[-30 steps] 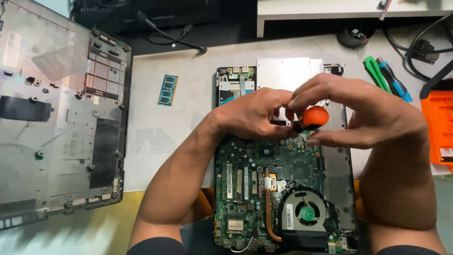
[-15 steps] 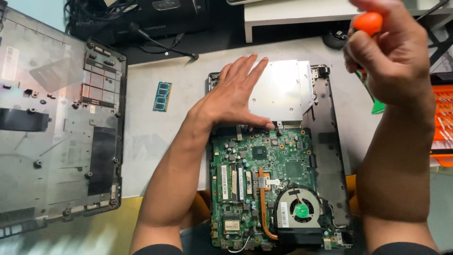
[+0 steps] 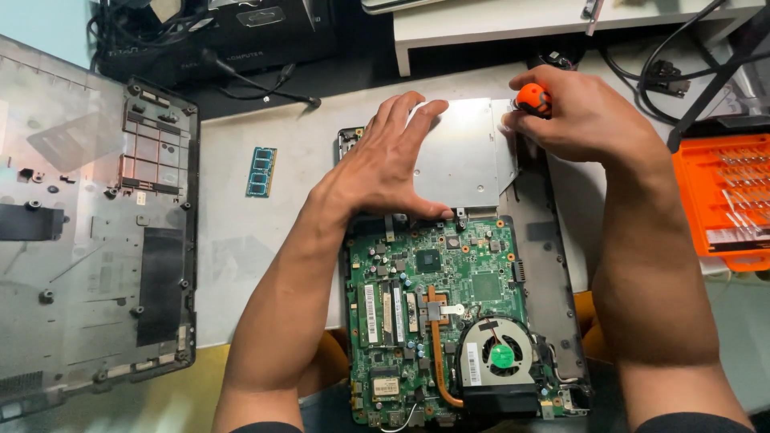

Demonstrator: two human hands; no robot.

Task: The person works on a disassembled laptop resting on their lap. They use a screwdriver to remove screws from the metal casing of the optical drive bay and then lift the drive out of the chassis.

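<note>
Pressing flat, fingers spread, the left hand (image 3: 383, 172) lay on the silver optical drive (image 3: 461, 156); the right hand (image 3: 581, 120), fingers clamped around an orange-handled screwdriver (image 3: 532, 98), worked at the drive's far-right corner, where a slip risked gouging the green motherboard (image 3: 449, 313) just below the drive.

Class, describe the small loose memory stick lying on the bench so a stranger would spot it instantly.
Start at the opened laptop with its green circuit board and look left across the pale grey bench top, towards the removed grey bottom cover. Between them lies a small green rectangular memory module. It lies alone, the only loose green board, with a row of black chips.
</note>
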